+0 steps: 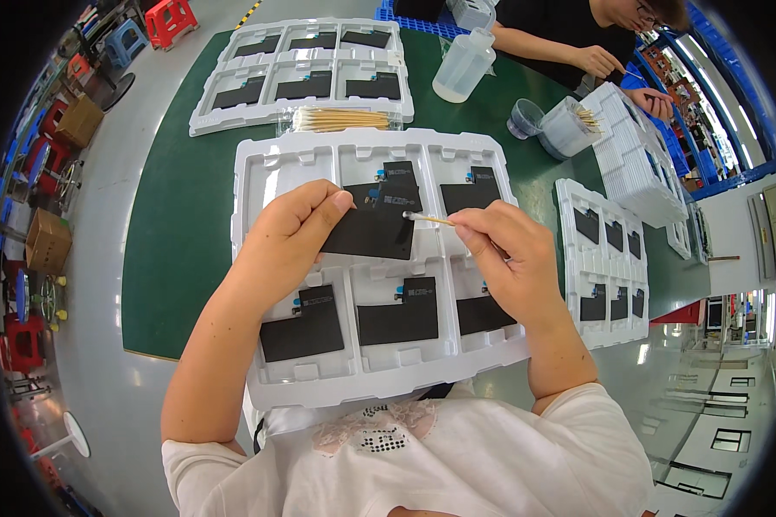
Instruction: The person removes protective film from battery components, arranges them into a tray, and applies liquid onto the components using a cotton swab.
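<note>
My left hand (297,226) pinches the left edge of a flat black L-shaped battery (366,234), holding it raised over a white plastic tray (243,202). Small printing and a blue-marked connector show on its upper part. Between the thumb and fingers of my right hand (516,254) is a cotton swab (433,220). Its tip meets the battery's face near the right edge, where a darker, shiny streak shows. Similar batteries lie in the tray's compartments, one (397,312) in the front middle. The upper left compartment holds none.
Behind are a bag of wooden-stick swabs (341,119) and another filled tray (306,65). A squeeze bottle (466,65), small cup (524,119), swab tub (565,129), stacked trays (634,159) and a filled tray (608,258) stand right. Across the green table (177,224), a co-worker's hands (599,62) work.
</note>
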### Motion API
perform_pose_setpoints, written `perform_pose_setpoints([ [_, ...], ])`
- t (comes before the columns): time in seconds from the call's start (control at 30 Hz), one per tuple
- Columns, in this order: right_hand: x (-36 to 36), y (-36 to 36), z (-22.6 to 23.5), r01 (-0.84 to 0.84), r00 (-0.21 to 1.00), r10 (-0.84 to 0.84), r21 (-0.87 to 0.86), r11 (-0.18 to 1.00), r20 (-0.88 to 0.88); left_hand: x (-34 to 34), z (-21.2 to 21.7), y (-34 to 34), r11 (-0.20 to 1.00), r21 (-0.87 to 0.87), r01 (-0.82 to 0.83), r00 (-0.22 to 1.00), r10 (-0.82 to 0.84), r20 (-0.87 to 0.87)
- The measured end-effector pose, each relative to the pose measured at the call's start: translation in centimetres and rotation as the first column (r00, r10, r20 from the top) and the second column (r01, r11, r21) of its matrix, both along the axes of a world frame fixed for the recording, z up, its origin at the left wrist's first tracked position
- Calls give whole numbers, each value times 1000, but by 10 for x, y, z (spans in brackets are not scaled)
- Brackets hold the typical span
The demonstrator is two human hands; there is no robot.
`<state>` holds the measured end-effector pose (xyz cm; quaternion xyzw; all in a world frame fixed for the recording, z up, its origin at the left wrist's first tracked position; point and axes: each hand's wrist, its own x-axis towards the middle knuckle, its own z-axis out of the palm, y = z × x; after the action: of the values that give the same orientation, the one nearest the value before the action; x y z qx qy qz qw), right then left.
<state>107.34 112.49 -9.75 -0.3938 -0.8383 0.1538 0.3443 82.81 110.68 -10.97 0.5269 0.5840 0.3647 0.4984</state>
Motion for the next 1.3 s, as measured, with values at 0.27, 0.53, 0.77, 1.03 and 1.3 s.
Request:
perform_pose_setpoints([
  [0.27, 2, 0, -3, -28, 1000, 27, -34, 999, -10, 0, -1, -1, 1000, 18, 14, 999, -13, -35],
  [0.53, 6, -2, 2, -148, 988, 135, -190, 971, -77, 0, -1, 1, 1000, -5, -17, 1000, 17, -3],
  [0.77, 10, 1, -5, -86, 860, -152, -431, 898, -488, -1, -2, 3, 999, 10, -35, 997, 34, 64],
  [1.03, 10, 0, -5, -53, 889, -120, -357, 933, -443, -2, 0, 3, 998, -26, -58, 993, 60, 106],
  [1.3, 9, -2, -3, -13, 942, -80, -274, 962, -327, -4, -1, 3, 1000, -10, -29, 992, 30, 124],
])
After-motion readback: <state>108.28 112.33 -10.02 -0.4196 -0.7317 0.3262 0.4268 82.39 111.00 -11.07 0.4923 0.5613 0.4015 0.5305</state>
